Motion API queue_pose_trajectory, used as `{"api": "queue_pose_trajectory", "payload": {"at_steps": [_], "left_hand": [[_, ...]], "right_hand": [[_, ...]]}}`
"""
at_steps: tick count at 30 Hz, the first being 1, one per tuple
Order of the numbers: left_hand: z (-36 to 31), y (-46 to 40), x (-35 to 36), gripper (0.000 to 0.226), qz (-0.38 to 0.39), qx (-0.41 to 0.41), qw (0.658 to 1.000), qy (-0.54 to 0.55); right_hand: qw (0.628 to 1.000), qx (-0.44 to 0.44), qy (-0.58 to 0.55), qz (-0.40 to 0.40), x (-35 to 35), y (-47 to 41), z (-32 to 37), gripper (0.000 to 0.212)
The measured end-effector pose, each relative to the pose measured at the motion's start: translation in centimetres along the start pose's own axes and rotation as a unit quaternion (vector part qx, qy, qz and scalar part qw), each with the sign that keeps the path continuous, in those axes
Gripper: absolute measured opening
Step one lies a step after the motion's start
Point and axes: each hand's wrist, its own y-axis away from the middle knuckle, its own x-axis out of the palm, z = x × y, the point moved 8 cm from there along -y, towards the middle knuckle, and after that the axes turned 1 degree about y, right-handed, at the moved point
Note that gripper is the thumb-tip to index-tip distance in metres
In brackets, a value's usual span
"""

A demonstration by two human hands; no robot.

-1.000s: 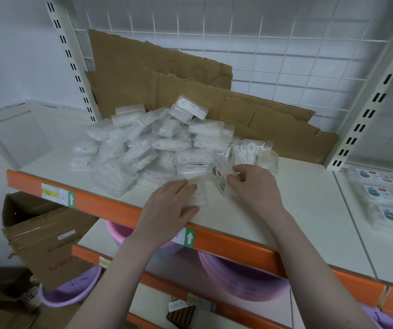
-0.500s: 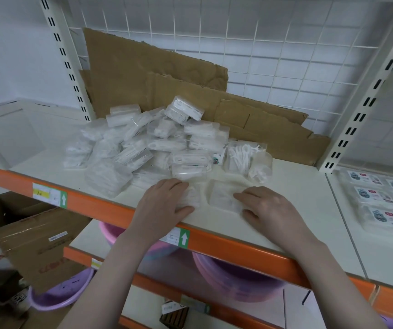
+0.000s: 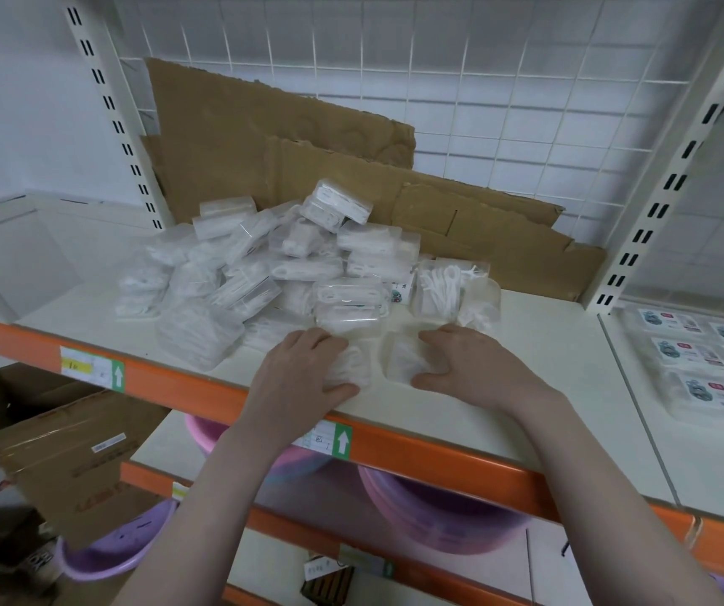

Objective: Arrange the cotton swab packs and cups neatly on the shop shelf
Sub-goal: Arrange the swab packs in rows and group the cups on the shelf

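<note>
A loose heap of clear cotton swab packs (image 3: 273, 264) covers the left and middle of the white shelf (image 3: 539, 369). Two packs lie flat side by side near the shelf's front edge. My left hand (image 3: 303, 378) rests on the left flat pack (image 3: 358, 365), fingers spread over it. My right hand (image 3: 478, 365) holds the right flat pack (image 3: 404, 358) between thumb and fingers. A clear cup-like tub of white swabs (image 3: 443, 288) stands just behind my right hand.
Torn cardboard sheets (image 3: 307, 142) lean on the wire grid behind the heap. Labelled packs (image 3: 701, 356) lie in rows on the neighbouring shelf at right. Purple basins (image 3: 439, 513) sit on the lower shelf; cardboard boxes (image 3: 67, 452) stand at lower left.
My right hand laid the pack it held upright flat on the shelf beside the left one, then closed around it. My left hand stayed on its pack.
</note>
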Motion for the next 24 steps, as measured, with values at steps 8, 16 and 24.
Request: {"api": "queue_pose_trajectory", "payload": {"at_steps": [8,16,24], "left_hand": [[0.1,-0.4,0.2,0.066,0.038,-0.017,0.999,0.000],[-1.1,-0.8,-0.8,0.065,0.033,0.021,0.999,0.017],[-6.2,-0.5,0.3,0.066,0.077,0.119,0.989,0.035]], "right_hand": [[0.998,0.032,-0.011,-0.044,-0.3,1.9,0.1,0.054],[0.987,0.098,-0.008,-0.129,-2.7,6.4,-1.1,0.058],[0.964,0.208,-0.021,-0.166,-3.4,14.3,-4.7,0.064]]}}
